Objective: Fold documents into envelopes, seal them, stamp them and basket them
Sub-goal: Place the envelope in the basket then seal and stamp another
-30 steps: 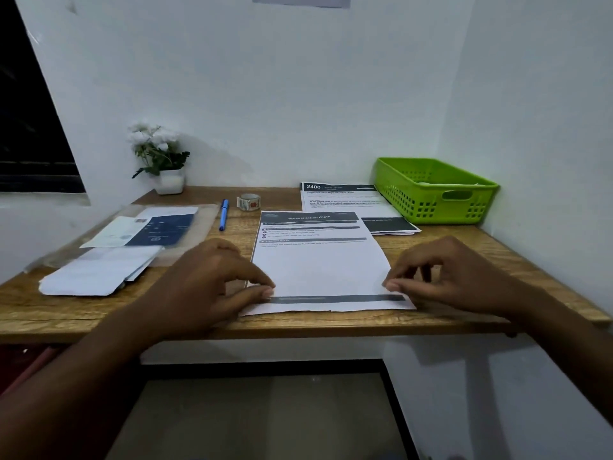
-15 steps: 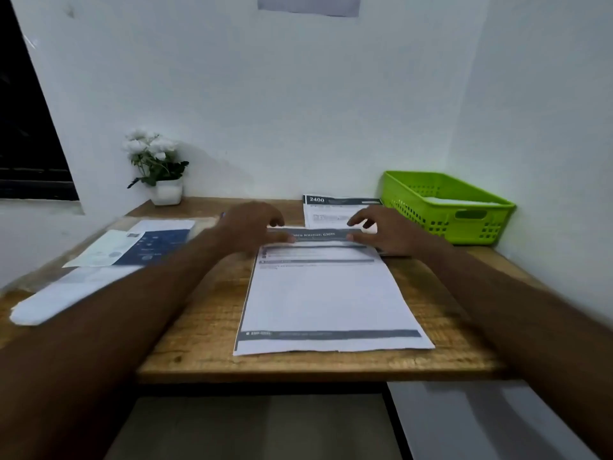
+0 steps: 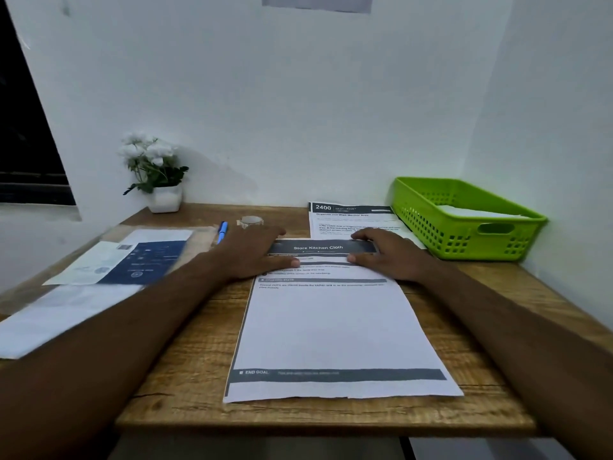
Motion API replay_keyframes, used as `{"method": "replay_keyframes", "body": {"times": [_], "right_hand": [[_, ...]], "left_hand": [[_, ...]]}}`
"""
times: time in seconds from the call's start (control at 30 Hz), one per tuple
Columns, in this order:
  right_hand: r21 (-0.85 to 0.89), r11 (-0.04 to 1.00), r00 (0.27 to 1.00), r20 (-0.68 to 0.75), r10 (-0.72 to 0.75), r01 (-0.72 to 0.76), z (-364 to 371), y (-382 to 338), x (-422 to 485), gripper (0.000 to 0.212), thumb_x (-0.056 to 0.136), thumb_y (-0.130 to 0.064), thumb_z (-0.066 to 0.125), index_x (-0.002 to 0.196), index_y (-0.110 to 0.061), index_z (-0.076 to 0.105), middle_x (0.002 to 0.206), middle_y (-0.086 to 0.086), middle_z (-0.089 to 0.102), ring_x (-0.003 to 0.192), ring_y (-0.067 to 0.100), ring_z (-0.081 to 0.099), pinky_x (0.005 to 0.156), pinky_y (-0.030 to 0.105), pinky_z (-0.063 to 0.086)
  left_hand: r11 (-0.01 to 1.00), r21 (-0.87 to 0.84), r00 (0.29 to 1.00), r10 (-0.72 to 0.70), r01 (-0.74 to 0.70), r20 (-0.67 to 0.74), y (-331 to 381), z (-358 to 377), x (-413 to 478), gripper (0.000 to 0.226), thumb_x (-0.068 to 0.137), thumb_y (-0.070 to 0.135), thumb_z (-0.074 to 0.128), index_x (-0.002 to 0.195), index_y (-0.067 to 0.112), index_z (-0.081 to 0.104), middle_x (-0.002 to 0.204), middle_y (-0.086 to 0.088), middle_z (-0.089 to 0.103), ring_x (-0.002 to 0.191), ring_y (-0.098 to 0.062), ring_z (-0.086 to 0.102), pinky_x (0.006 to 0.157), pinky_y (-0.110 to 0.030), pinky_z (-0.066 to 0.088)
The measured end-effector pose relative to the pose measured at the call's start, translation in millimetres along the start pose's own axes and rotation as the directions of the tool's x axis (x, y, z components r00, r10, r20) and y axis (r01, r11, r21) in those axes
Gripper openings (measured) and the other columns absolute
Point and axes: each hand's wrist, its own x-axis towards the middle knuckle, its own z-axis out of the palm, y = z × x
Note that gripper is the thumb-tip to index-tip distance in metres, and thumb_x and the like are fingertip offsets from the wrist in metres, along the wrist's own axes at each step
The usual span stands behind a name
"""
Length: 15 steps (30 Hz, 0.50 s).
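Note:
A printed document (image 3: 331, 327) headed "Store Kitchen Cloth" lies flat on the wooden desk (image 3: 185, 376), its near edge close to the desk's front. My left hand (image 3: 252, 254) holds its far left corner, fingers behind the top edge and thumb on the page. My right hand (image 3: 388, 254) holds the far right corner the same way. Behind it lies a stack of further documents (image 3: 348, 217). A green basket (image 3: 464, 220) with a white envelope inside stands at the back right. White envelopes (image 3: 56, 317) lie at the left.
A blue and white sheet (image 3: 132, 260) in a clear sleeve lies left of my left arm. A blue pen (image 3: 221, 231) and a small tape roll (image 3: 251, 221) sit behind my left hand. A white flower pot (image 3: 159, 180) stands at the back left. Walls close off the back and right.
Both hands went from the document's near edge to its far top edge and now hold it there. The view has leaned forward over the desk.

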Motion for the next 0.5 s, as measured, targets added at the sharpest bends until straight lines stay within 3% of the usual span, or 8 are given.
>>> {"method": "replay_keyframes", "body": {"times": [0.1, 0.37, 0.5], "right_hand": [[0.081, 0.997, 0.999, -0.039, -0.001, 0.004, 0.8, -0.3, 0.8, 0.064, 0.077, -0.059, 0.07, 0.132, -0.034, 0.05, 0.131, -0.011, 0.056, 0.123, 0.01, 0.051, 0.105, 0.044, 0.04], [0.244, 0.964, 0.977, -0.205, -0.058, 0.109, -7.5, 1.5, -2.5, 0.076, 0.062, -0.032, 0.09, 0.127, -0.036, 0.051, 0.11, -0.01, 0.059, 0.103, 0.013, 0.059, 0.091, 0.038, 0.05], [0.291, 0.941, 0.963, -0.25, -0.1, 0.173, -15.4, 3.1, -4.6, 0.071, 0.061, -0.019, 0.091, 0.12, -0.035, 0.054, 0.106, -0.004, 0.061, 0.087, 0.009, 0.059, 0.079, 0.022, 0.048]], "left_hand": [[0.995, -0.098, 0.999, -0.028, 0.026, -0.017, -2.5, 1.1, 1.5, 0.088, 0.073, 0.076, 0.054, 0.139, 0.021, 0.04, 0.141, 0.001, 0.048, 0.127, -0.017, 0.045, 0.104, -0.038, 0.036], [0.99, -0.14, 0.99, -0.032, 0.013, -0.138, -6.6, -3.7, 0.5, 0.094, 0.059, 0.078, 0.059, 0.135, 0.026, 0.04, 0.13, 0.004, 0.046, 0.118, -0.015, 0.048, 0.098, -0.04, 0.041], [0.971, -0.237, 0.967, -0.022, -0.039, -0.252, -7.4, -10.9, -1.6, 0.071, 0.069, 0.044, 0.08, 0.129, 0.025, 0.048, 0.122, 0.005, 0.054, 0.096, -0.01, 0.053, 0.084, -0.033, 0.045]]}}
